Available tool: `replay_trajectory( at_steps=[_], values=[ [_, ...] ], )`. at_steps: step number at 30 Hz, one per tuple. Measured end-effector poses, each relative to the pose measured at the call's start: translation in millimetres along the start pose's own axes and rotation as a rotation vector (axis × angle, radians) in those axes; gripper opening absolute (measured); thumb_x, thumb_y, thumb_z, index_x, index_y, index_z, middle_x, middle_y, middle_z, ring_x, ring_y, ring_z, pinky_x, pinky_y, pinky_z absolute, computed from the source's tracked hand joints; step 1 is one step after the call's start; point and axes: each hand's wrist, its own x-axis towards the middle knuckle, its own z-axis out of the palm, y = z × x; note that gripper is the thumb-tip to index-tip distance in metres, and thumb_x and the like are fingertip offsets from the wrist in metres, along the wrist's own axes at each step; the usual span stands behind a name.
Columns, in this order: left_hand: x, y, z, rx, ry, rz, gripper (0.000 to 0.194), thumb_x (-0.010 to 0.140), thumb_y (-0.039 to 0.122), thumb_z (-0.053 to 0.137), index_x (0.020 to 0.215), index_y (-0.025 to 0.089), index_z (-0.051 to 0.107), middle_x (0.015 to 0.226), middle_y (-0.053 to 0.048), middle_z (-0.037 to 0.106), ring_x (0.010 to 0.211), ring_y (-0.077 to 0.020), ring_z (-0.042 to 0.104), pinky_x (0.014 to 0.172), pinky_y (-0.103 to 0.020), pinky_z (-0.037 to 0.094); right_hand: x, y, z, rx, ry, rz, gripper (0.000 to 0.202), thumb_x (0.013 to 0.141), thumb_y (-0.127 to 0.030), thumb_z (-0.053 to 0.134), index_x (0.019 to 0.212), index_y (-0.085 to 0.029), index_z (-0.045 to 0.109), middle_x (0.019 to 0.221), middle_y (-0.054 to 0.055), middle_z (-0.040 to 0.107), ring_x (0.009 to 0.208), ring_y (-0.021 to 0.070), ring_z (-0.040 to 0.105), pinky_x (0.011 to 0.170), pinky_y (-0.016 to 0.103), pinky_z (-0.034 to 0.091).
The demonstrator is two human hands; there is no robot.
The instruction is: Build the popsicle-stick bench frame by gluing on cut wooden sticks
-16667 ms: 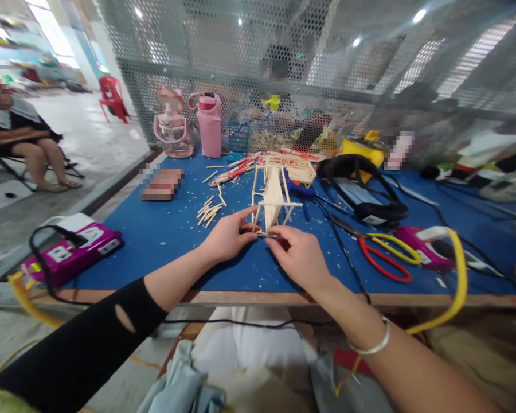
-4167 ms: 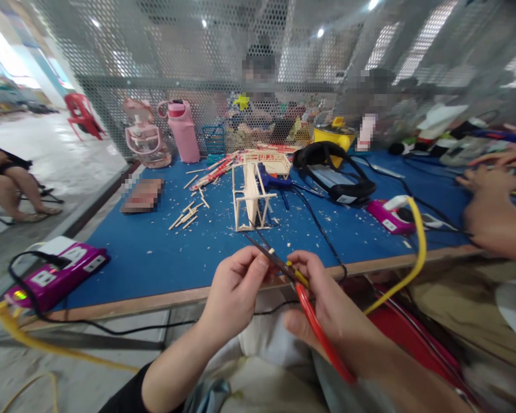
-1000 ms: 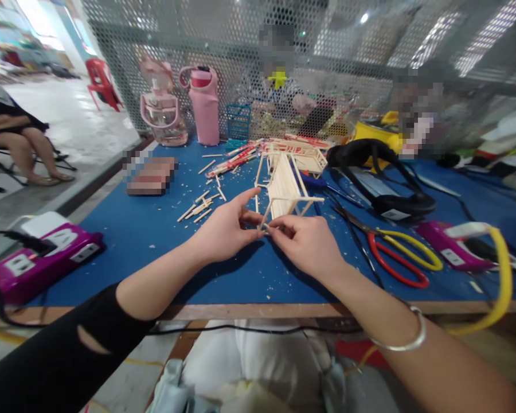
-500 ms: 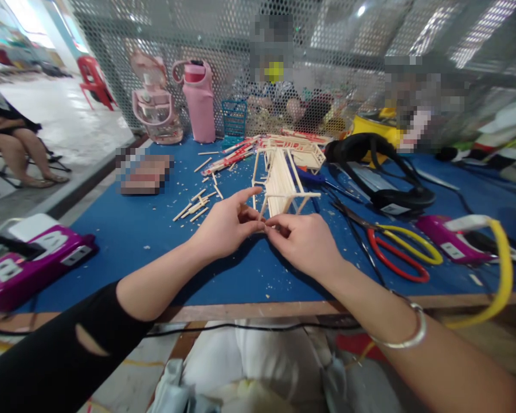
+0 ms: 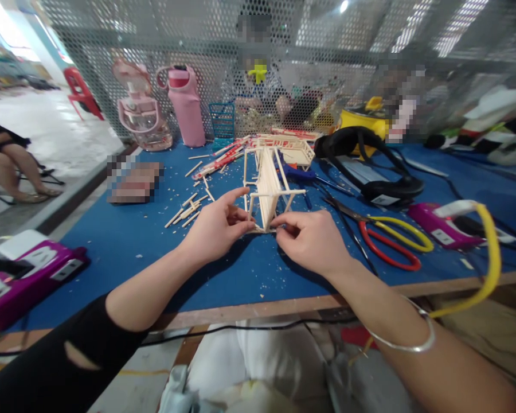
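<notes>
A small model built from thin wooden sticks (image 5: 266, 178) stands on the blue table in front of me, with upright posts, crossbars and a slanted panel of sticks in its middle. My left hand (image 5: 217, 226) pinches its near left lower corner between thumb and fingers, the index finger stretched out along the post. At the near right lower edge, my right hand (image 5: 307, 235) has thumb and fingertips closed together on the base. Exactly which stick lies between those fingertips is hidden. Loose cut sticks (image 5: 187, 209) lie left of the model.
Scissors (image 5: 391, 241) with red and yellow handles lie at right, beside a black headband device (image 5: 370, 166). A blue glue gun (image 5: 298, 174) rests behind the model. Purple power strips (image 5: 30, 275) sit at both sides. Pink bottles (image 5: 187, 109) stand at the back before a mesh panel.
My right hand has shifted slightly right, away from my left fingertips, uncovering the model's near bottom edge. My left hand keeps its pinch. The whole view has turned a little.
</notes>
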Motion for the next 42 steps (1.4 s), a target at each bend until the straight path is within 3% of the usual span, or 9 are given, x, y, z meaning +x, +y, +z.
replay_trajectory(
  at_steps=[9,17,20,24,27,28,31,35,42],
  values=[
    [-0.4,1.9,0.1,-0.025,0.007,-0.015,0.069,0.073,0.019,0.067,0.137,0.013,0.04,0.082,-0.004,0.071,0.075,-0.0174,0.067,0.074,-0.033,0.052,-1.1,-1.0,2.3,-0.013,-0.003,-0.052,0.021,0.076,-0.023,0.058,0.086,-0.022,0.076,0.064,0.0,0.072,0.054,0.0128,0.061,0.055,0.024,0.041],
    [-1.2,2.8,1.4,-0.04,-0.008,-0.028,0.072,0.072,0.019,0.067,0.137,0.011,0.038,0.083,-0.005,0.07,0.075,-0.0171,0.067,0.076,-0.035,0.052,6.6,-18.1,10.1,-0.286,-0.134,-0.106,0.027,0.088,-0.032,0.05,0.084,-0.023,0.075,0.072,0.006,0.074,0.064,0.0195,0.067,0.051,0.028,0.03],
    [1.3,-0.3,-5.6,-0.103,-0.029,-0.018,0.076,0.072,0.015,0.064,0.141,0.012,0.031,0.097,-0.01,0.069,0.083,-0.0174,0.067,0.08,-0.035,0.052,9.0,-17.9,8.5,-0.243,-0.147,-0.081,0.024,0.088,-0.032,0.052,0.087,-0.024,0.074,0.074,0.005,0.074,0.068,0.0196,0.068,0.054,0.028,0.033],
    [-9.4,5.6,-19.6,-0.042,0.188,-0.012,0.065,0.074,0.013,0.06,0.136,0.011,0.041,0.113,-0.014,0.064,0.095,-0.0184,0.064,0.086,-0.035,0.05,-1.4,-15.2,-6.9,-0.188,-0.115,-0.059,0.023,0.09,-0.031,0.051,0.09,-0.023,0.073,0.083,0.003,0.075,0.073,0.0188,0.068,0.059,0.027,0.037],
    [-43.6,21.6,-11.5,0.195,0.369,0.002,0.036,0.084,0.027,0.056,0.118,0.014,0.06,0.103,-0.01,0.069,0.09,-0.0196,0.063,0.082,-0.033,0.049,-24.9,-17.8,-25.9,-0.184,-0.136,-0.175,0.023,0.093,-0.029,0.048,0.091,-0.021,0.07,0.079,0.002,0.074,0.071,0.0162,0.067,0.059,0.027,0.036],
    [-58.9,27.7,-3.5,0.259,0.312,0.019,0.028,0.086,0.031,0.055,0.109,0.017,0.065,0.101,-0.008,0.07,0.09,-0.0195,0.063,0.081,-0.031,0.048,-34.9,-19.9,-32.0,-0.184,-0.17,-0.26,0.023,0.093,-0.027,0.048,0.09,-0.021,0.069,0.075,0.001,0.072,0.068,0.0152,0.065,0.058,0.027,0.035],
    [-102.9,43.2,28.2,0.31,-0.048,0.049,0.025,0.092,0.032,0.048,0.087,0.022,0.07,0.084,-0.002,0.072,0.076,-0.0155,0.063,0.068,-0.025,0.046,-65.1,-28.2,-45.5,-0.192,-0.229,-0.494,0.021,0.092,-0.022,0.048,0.081,-0.019,0.066,0.063,0.0,0.064,0.055,0.0141,0.057,0.052,0.029,0.029],
    [-132.1,52.6,56.3,0.329,-0.081,0.042,0.023,0.093,0.024,0.046,0.085,0.022,0.067,0.084,0.0,0.071,0.075,-0.0145,0.062,0.069,-0.024,0.042,-92.3,-35.6,-53.5,-0.169,-0.145,-0.572,0.025,0.092,-0.014,0.043,0.076,-0.016,0.063,0.061,0.001,0.061,0.056,0.0147,0.053,0.054,0.03,0.029],
    [-133.3,58.1,61.4,0.311,-0.233,0.055,0.026,0.092,0.022,0.045,0.072,0.018,0.061,0.072,0.0,0.066,0.064,-0.0128,0.055,0.061,-0.023,0.035,-109.8,-34.1,-60.6,-0.102,-0.191,-0.631,0.029,0.093,-0.015,0.042,0.069,-0.017,0.059,0.059,0.0,0.056,0.055,0.015,0.048,0.054,0.03,0.028]
  ],
)
